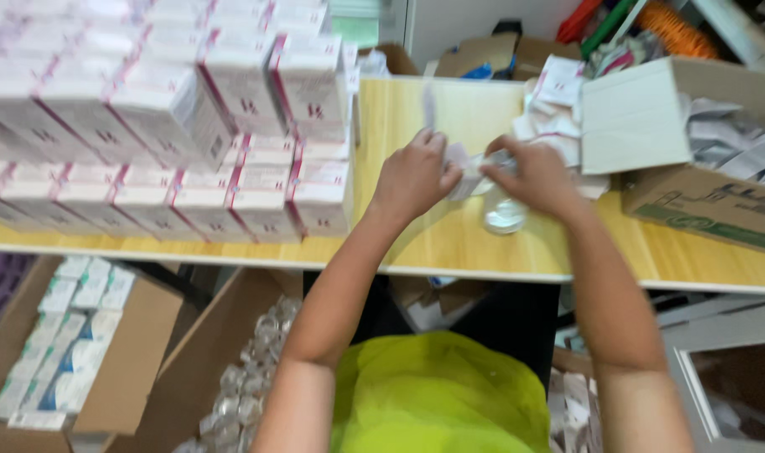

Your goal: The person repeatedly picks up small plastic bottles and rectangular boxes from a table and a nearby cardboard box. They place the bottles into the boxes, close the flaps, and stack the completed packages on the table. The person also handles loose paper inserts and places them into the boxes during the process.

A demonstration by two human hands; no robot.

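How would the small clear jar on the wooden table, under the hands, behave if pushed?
The small clear jar looks like glass, so probably fragile and slippery. It stands upright on the smooth wooden table, so a push would likely slide it; tipped over, it might roll.

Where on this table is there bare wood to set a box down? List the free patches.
One bare strip of table runs between the stacked pink-and-white boxes and the hands, left hand and right hand. Another lies along the near edge, right of the small clear jar, below the cardboard box. The left half and the far right corner are crowded.
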